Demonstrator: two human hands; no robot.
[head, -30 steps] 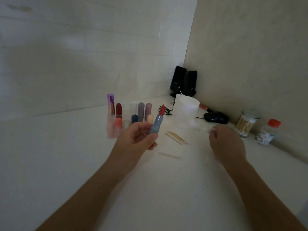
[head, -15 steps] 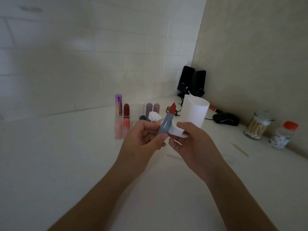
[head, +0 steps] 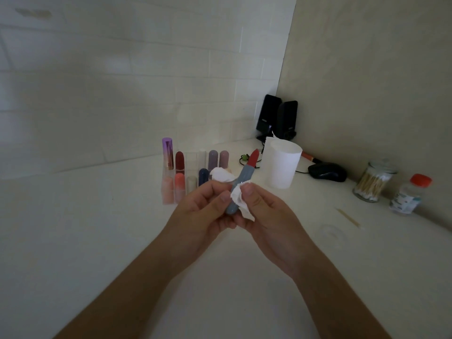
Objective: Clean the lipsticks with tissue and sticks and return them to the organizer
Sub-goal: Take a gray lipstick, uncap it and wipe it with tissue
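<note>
Left hand [head: 203, 211] grips the blue lipstick [head: 245, 174] low, red tip tilted up; right hand [head: 267, 216] pinches tissue [head: 238, 200] against its barrel.

On the white counter [head: 73, 241], two black speakers [head: 277, 118] stand side by side in the far corner where the tiled wall [head: 122, 81] meets the plain beige wall [head: 379, 69]. A white cup [head: 281, 167] stands upright just in front of them. Right of the cup lies a black mouse [head: 327, 172], and farther right a glass jar of cotton swabs [head: 371, 182] stands just beside a small bottle with a red cap [head: 411, 194].
</note>
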